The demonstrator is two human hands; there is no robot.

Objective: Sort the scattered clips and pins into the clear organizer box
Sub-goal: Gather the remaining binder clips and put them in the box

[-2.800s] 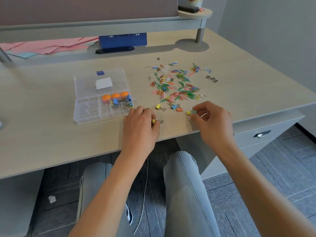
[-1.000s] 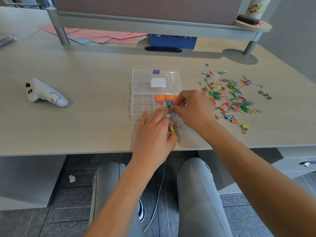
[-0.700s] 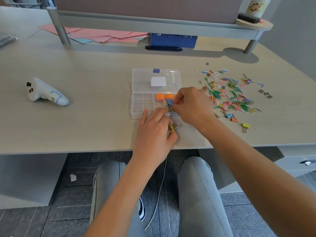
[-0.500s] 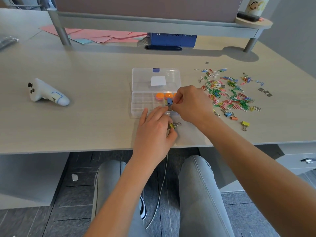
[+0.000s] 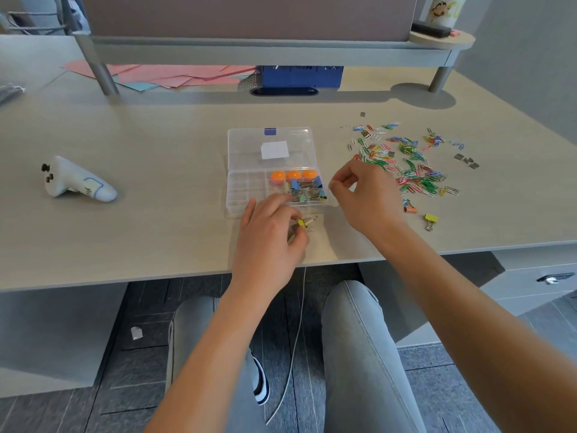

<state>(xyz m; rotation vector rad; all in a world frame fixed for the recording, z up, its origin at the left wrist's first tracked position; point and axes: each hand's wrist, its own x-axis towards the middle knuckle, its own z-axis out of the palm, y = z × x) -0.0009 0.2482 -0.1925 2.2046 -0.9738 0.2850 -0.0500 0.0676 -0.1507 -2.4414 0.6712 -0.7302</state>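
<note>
1 head camera looks forward and down (close) over the desk (image 5: pixel 156 232).

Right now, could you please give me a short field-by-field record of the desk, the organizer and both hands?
organizer box: clear, lid open, on the desk
box contents: three orange balls; binder clips in the compartment in front of them
left hand: pinches a yellow binder clip just in front of the box
right hand: fingers curled, nothing visibly held, right of the box
unsorted: paper clips; loose yellow clip
also on desk: white controller
</note>
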